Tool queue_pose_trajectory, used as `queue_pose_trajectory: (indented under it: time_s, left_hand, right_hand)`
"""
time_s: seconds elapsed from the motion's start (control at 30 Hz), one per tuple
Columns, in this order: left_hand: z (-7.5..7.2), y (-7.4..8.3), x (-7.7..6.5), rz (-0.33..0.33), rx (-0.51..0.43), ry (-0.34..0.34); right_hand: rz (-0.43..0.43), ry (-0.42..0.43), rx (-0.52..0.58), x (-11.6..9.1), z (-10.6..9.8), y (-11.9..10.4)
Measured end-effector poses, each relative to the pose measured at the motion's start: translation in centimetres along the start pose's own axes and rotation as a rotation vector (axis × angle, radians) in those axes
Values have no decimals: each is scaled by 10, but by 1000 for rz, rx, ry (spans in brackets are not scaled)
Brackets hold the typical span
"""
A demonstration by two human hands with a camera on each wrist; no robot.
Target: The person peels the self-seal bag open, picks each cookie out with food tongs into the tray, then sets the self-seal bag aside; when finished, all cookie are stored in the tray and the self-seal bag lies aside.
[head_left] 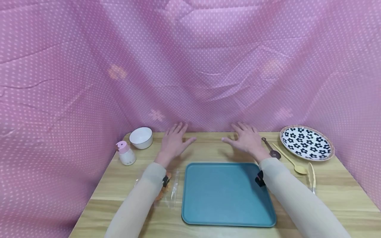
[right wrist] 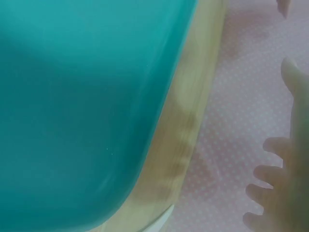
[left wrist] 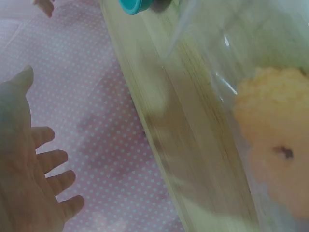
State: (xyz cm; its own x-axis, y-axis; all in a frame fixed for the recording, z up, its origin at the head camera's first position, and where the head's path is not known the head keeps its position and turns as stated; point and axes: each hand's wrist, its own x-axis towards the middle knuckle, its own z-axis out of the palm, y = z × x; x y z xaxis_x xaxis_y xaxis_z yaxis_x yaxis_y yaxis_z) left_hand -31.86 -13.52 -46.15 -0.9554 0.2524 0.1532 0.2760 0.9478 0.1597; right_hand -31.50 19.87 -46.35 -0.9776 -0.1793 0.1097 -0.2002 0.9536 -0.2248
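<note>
While the left hand (head_left: 174, 142) and the right hand (head_left: 246, 140) stretch over the far part of the wooden surface (head_left: 101, 201), the grip of each is empty, with fingers extended and spread. The blue-green tray (head_left: 227, 195) lies in the nearer middle, and beside its left edge is a transparent bag (head_left: 175, 187) with orange content, partly hidden by the left sleeve (head_left: 134, 205). The white bowl (head_left: 141, 138) stands near the left hand, the brown spoon (head_left: 275, 154) near the right.

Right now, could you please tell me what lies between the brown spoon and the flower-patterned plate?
In the head view, the yellow spoon lies between the brown spoon and the plate.
</note>
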Motion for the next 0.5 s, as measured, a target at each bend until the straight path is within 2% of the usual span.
queue_pose_trajectory:
  time_s: [0.27, 0.5]
  left_hand:
    - [-3, 5, -2, 12, -6, -43]
    - [-14, 0, -23, 72, -42, -62]
  right_hand:
    - [27, -18, 23, 0, 0, -2]
    - [-27, -19, 52, -11, 3, -18]
